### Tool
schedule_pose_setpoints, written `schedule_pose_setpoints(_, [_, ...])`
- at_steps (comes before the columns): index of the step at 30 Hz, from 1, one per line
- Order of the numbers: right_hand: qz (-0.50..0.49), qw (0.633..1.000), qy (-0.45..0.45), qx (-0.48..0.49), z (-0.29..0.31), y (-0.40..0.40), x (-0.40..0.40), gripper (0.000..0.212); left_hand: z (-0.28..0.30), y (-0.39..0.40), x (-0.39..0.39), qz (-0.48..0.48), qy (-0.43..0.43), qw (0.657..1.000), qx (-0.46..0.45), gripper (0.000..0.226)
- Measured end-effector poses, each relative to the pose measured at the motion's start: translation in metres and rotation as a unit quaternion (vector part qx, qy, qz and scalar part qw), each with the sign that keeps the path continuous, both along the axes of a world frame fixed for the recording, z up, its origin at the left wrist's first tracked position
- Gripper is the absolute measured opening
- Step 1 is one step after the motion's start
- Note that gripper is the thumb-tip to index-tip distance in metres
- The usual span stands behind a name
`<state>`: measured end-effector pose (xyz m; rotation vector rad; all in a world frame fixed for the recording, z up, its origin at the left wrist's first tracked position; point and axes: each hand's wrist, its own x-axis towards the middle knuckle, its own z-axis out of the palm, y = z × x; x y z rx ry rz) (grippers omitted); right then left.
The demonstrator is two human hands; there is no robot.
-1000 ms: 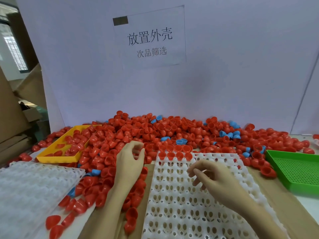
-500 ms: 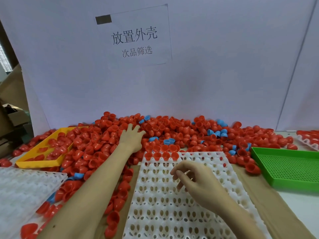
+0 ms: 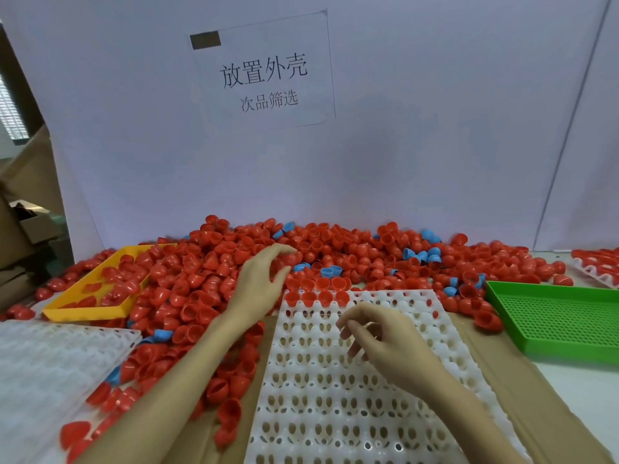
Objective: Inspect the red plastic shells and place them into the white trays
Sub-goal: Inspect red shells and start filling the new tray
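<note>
Pick step: my left hand point(image 3: 264, 283), fingers spread and empty, reaches into the red shells point(image 3: 201, 279) at the worktop's back edge, my right hand point(image 3: 385, 343) hovers loosely curled and empty over the white tray point(image 3: 335, 413); next, grip one shell, check it, seat it beside the filled back row.

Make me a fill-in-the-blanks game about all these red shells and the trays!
1. The left hand reaches over the pile of red shells, and the right hand hovers over the ____ tray.
2. The tray on the far right is ____.
3. The tray half buried in shells on the left is ____.
4. A few shells in the pile are not red but ____.

Missing words: white, green, yellow, blue
</note>
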<state>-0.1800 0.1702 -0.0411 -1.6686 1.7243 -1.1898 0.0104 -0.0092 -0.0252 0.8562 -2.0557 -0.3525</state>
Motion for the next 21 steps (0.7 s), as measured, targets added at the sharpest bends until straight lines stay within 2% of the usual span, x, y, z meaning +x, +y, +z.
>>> schedule_pose_setpoints(3, [-0.007,0.999,-0.040,-0.022,0.001,0.000,0.000,0.020,-0.008,0.053,-0.001,-0.085,0.125,0.980,0.132,0.035])
schedule_pose_setpoints(5, [0.006,0.995,-0.083,-0.045,0.002,0.001,0.002,0.025,-0.015,0.080,-0.003,-0.144,0.182,0.949,0.212,0.031])
schedule_pose_setpoints(8, [0.039,0.988,-0.127,-0.078,0.006,0.003,0.006,0.036,-0.017,0.101,-0.004,-0.197,0.222,0.908,0.297,0.028])
schedule_pose_setpoints(14, [0.028,0.993,-0.065,-0.094,0.005,0.002,0.008,0.027,-0.014,0.106,0.000,-0.229,0.232,0.879,0.347,0.027])
schedule_pose_setpoints(19, [0.005,0.992,-0.069,-0.104,0.007,0.003,0.007,0.011,-0.014,0.107,-0.003,-0.246,0.254,0.860,0.367,0.026])
schedule_pose_setpoints(21, [-0.001,0.992,-0.087,-0.096,0.006,0.003,0.008,0.014,-0.015,0.109,-0.005,-0.231,0.255,0.859,0.380,0.030])
